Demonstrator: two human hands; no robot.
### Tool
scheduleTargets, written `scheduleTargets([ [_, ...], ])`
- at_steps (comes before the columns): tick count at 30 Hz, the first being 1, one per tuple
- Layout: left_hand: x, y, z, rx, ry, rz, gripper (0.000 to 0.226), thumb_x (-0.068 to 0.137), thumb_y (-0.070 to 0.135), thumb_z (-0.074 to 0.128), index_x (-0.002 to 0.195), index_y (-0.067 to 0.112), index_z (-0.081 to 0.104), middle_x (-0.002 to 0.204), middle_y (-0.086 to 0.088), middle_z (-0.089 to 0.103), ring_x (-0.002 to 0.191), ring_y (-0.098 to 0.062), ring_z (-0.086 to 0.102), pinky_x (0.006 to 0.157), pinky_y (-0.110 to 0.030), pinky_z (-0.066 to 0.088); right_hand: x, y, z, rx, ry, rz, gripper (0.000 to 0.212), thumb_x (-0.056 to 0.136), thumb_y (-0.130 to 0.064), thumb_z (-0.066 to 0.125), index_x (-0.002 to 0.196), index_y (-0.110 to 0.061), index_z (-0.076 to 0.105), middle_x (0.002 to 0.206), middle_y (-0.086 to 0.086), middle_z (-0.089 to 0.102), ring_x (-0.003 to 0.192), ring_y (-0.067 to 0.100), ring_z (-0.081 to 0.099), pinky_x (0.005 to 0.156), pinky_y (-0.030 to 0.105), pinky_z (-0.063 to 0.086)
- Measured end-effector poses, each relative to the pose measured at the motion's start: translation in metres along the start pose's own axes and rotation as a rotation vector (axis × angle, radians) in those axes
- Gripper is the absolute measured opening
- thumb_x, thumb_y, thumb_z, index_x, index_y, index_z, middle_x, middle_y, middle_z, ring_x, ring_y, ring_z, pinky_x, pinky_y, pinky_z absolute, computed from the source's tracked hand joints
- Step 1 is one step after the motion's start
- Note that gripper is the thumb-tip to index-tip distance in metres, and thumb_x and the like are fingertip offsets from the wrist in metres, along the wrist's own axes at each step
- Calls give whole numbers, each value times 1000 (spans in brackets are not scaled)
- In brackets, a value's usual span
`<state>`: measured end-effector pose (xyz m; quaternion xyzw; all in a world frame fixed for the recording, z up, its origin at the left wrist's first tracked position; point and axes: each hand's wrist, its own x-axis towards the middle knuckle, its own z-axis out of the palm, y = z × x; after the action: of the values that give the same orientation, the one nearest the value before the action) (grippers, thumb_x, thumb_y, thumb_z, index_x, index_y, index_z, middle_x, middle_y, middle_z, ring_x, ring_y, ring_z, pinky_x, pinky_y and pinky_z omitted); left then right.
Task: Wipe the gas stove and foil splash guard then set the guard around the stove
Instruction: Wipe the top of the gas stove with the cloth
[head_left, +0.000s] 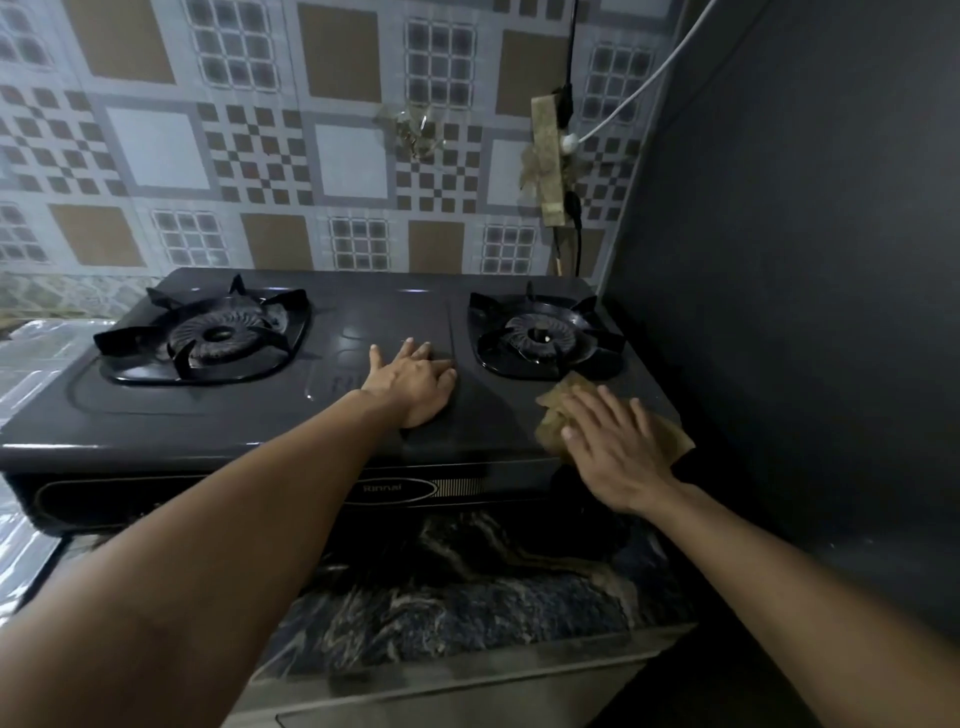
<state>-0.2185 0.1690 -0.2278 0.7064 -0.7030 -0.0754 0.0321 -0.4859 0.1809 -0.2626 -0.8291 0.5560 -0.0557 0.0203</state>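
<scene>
- One gas stove (260, 421) on the marble counter (467, 597), two burners (218, 335).
- Foil splash guard (31, 364): one, lying left, cut off by the frame.
- My left hand (415, 384) flat, fingers spread, holding nothing.
- My right hand (618, 447) splayed, pressing one cloth (550, 421), partly hidden, at the front right corner.

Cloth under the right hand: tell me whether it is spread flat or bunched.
Mostly flat: the cloth lies pressed on the stove top under the open right hand, slightly rumpled at its edges.
</scene>
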Motion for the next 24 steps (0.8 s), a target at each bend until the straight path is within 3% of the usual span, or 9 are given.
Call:
scheduleTargets([
  [4,-14,-12,1,-42,31,-50,51,102,40,19,147,25,36,161,-7,14,150,-21,3,116,-60,-3,7,-57,6,-31,1,-219,75,84,-53,-5,153,-28,13,161,-10,9,149,17,2,120,47,1],
  [9,-40,-48,-3,-79,98,-154,48,103,38,22,144,23,42,160,-6,21,149,-22,9,116,-59,0,24,-102,10,-60,-51,-408,58,101,-43,20,154,-23,8,162,-7,2,149,18,-4,120,47,0],
  [13,-71,-96,-4,-99,228,-256,48,101,40,24,134,22,53,152,-4,35,145,-22,22,114,-64,7,36,-148,12,-83,-66,-549,57,102,-40,23,154,-22,7,163,-6,0,149,20,-5,120,47,1],
  [20,-128,-175,-13,-231,421,-656,52,98,42,25,137,12,43,158,-10,23,147,-26,15,115,-60,6,59,-210,16,-49,-115,-690,58,102,-47,20,154,-27,6,163,-8,-1,149,18,-7,120,48,-2],
  [24,-160,-204,-16,-398,560,-885,55,99,43,27,138,6,37,151,-15,31,141,-29,27,114,-57,15,73,-244,17,-52,-168,-760,59,102,-49,18,155,-27,2,162,-8,-6,149,17,-9,120,46,-6],
])
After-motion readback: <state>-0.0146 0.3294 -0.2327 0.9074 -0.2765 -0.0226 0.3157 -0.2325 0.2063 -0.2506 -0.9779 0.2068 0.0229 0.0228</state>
